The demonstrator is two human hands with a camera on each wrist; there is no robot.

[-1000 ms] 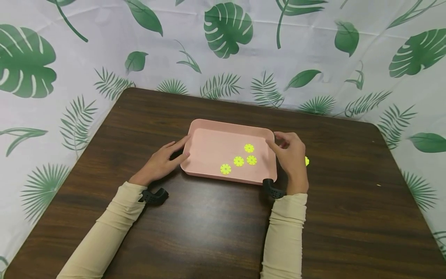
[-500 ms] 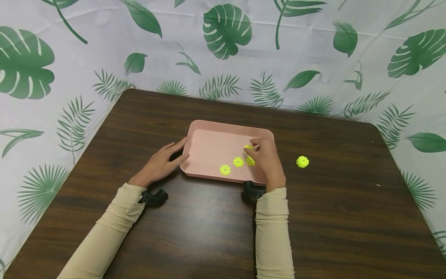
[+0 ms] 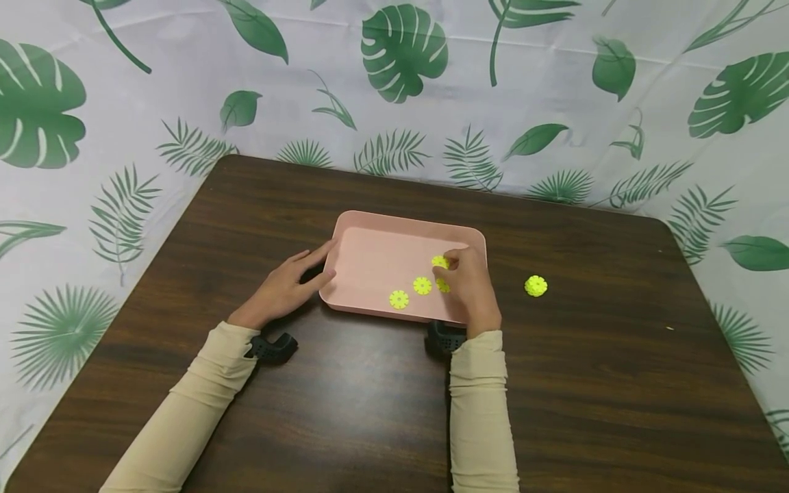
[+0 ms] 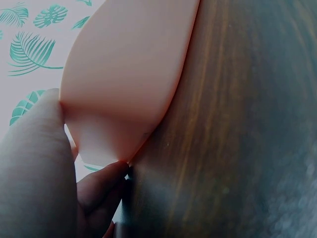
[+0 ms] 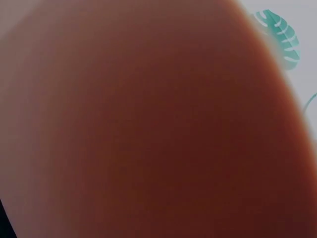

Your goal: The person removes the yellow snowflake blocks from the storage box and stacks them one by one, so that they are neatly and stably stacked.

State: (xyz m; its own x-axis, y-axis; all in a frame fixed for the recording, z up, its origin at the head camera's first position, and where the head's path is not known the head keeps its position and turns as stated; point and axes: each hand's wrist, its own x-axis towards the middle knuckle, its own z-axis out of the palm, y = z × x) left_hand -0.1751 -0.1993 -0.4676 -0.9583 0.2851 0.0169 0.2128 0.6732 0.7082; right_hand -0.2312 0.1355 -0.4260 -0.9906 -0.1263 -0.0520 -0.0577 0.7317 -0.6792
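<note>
Notched yellow discs [image 3: 422, 285] dot a smooth pink tray [image 3: 376, 257], left hand [image 3: 279, 292] splayed against it, right hand [image 3: 474, 284] bent, hold unclear.

Beige sleeves [image 3: 187, 409], curved black wrist mounts [image 3: 271, 350]

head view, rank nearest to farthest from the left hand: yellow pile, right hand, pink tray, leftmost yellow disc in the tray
1. Pink tray: its left end at the left hand.
2. Leftmost yellow disc: inside, by the tray's near edge.
3. Right hand: over the tray's right side.
4. Yellow pile: beyond the tray's right end.
</note>
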